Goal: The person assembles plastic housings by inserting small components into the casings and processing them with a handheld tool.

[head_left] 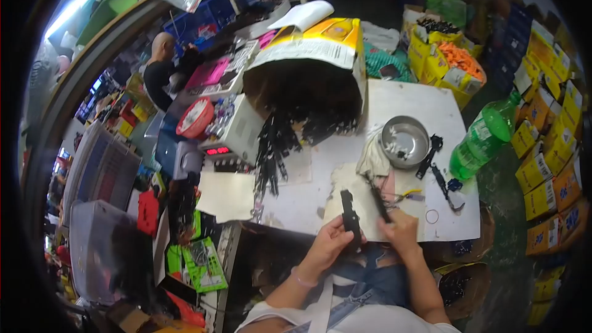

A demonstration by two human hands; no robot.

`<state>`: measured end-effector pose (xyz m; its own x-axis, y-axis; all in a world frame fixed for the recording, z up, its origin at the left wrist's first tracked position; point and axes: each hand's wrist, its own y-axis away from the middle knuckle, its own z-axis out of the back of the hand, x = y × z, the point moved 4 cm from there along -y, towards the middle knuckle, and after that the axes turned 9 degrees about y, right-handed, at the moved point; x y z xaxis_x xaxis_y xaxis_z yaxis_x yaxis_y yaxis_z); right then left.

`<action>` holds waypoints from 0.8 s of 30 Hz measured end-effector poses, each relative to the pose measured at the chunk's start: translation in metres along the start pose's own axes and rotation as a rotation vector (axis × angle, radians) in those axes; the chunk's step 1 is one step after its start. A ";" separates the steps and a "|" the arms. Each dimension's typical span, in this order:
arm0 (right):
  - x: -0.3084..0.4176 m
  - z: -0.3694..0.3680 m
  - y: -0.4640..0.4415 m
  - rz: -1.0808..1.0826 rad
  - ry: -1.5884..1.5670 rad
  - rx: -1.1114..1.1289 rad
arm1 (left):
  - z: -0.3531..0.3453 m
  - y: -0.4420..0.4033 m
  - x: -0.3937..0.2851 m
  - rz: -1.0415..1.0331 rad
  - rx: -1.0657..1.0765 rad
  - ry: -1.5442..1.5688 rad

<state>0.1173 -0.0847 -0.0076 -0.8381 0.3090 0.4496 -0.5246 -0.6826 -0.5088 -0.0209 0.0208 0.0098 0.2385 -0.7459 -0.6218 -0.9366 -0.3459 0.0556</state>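
At the front edge of the white table, my left hand [333, 240] is closed around a long black part [350, 216], held roughly upright. Just to its right, my right hand [399, 229] grips a thin dark tool [377, 200] whose tip points up and away; its exact kind is unclear. Pliers with yellow handles [408, 195] lie beyond my right hand. A metal bowl [404, 142] with small white pieces in it stands farther back, beside a cream cloth [372, 159]. Black strips [271, 154] spill from a large open yellow bag [308, 80].
A green bottle [484, 135] stands on the right, near black parts [445, 188] on the table [444, 225]. At left are a device with a red display [237, 132] and a red bowl [196, 117]. Another person [160, 71] is at the back left. Boxes line the right.
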 end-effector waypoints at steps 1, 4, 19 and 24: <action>0.017 -0.007 0.007 0.134 -0.119 0.140 | -0.002 0.003 -0.006 -0.063 -0.027 0.035; 0.049 -0.015 0.017 0.180 -0.261 0.258 | -0.005 0.003 -0.021 -0.184 -0.168 -0.115; 0.052 -0.010 -0.001 0.096 -0.054 -0.034 | 0.011 -0.031 0.010 -0.341 -0.365 -0.323; -0.006 -0.001 -0.007 -0.225 0.057 -0.070 | 0.032 -0.057 -0.035 -0.569 -0.344 -1.144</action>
<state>0.1259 -0.0812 -0.0081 -0.7047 0.4862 0.5168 -0.7068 -0.5449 -0.4511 0.0157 0.0847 0.0037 0.0654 0.3901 -0.9184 -0.6257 -0.7009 -0.3423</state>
